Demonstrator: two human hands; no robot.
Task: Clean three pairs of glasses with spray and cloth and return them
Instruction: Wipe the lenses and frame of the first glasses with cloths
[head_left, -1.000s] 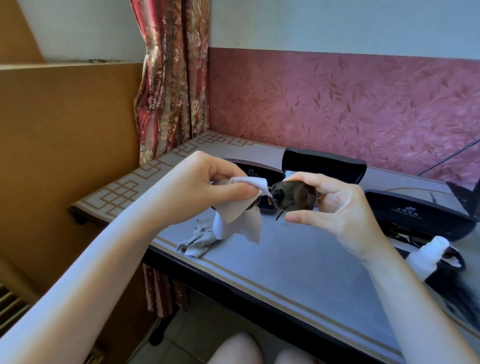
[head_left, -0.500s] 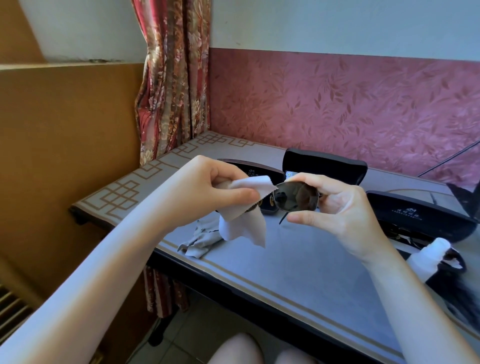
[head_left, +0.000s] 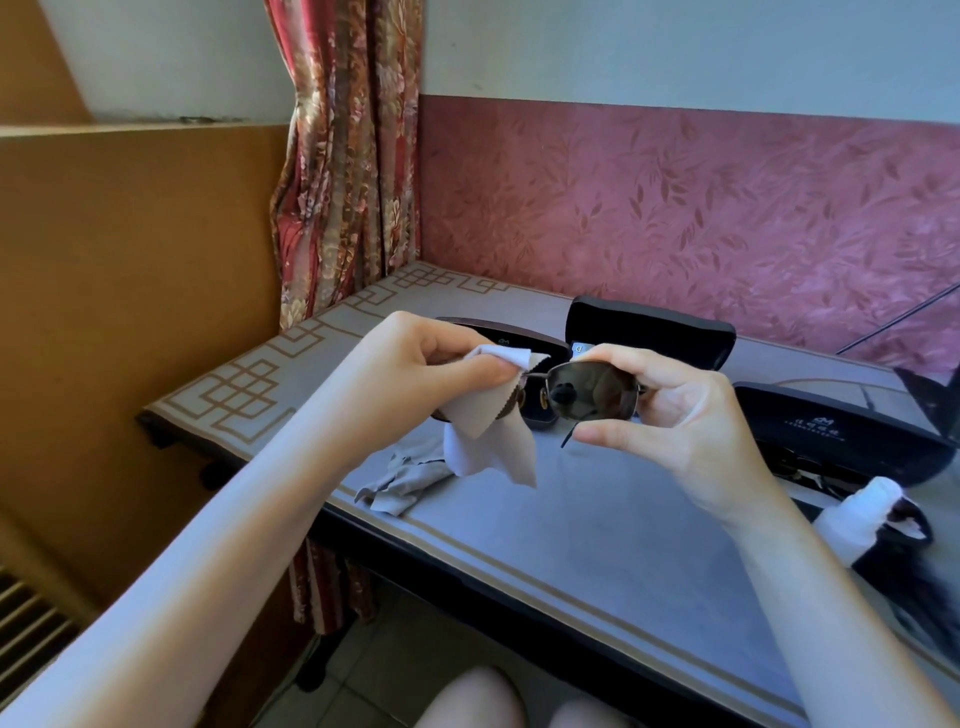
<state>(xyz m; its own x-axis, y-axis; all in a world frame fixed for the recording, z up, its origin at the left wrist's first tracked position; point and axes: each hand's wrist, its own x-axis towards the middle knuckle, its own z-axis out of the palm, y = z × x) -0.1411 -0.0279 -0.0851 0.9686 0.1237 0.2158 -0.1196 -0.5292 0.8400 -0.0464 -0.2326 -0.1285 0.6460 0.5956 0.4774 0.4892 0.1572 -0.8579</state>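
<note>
Dark-lensed sunglasses (head_left: 592, 392) hang above the table, held between my two hands. My right hand (head_left: 675, 415) grips the right lens by its rim, thumb below and fingers above. My left hand (head_left: 415, 374) pinches a pale cleaning cloth (head_left: 488, 436) around the left lens, which the cloth hides. A white spray bottle (head_left: 857, 517) lies on its side at the table's right edge. Three black glasses cases stand open behind: one (head_left: 498, 338) behind my left hand, one (head_left: 649, 327) at the back, one (head_left: 841, 431) on the right.
A second crumpled grey cloth (head_left: 405, 483) lies on the grey table (head_left: 571, 545) below my left hand. A patterned curtain (head_left: 343, 156) hangs at the back left beside a tan panel. A pink wall runs behind the table.
My left hand has shifted the cloth slightly over the left lens. The glasses and my right hand stay nearly where they were.
</note>
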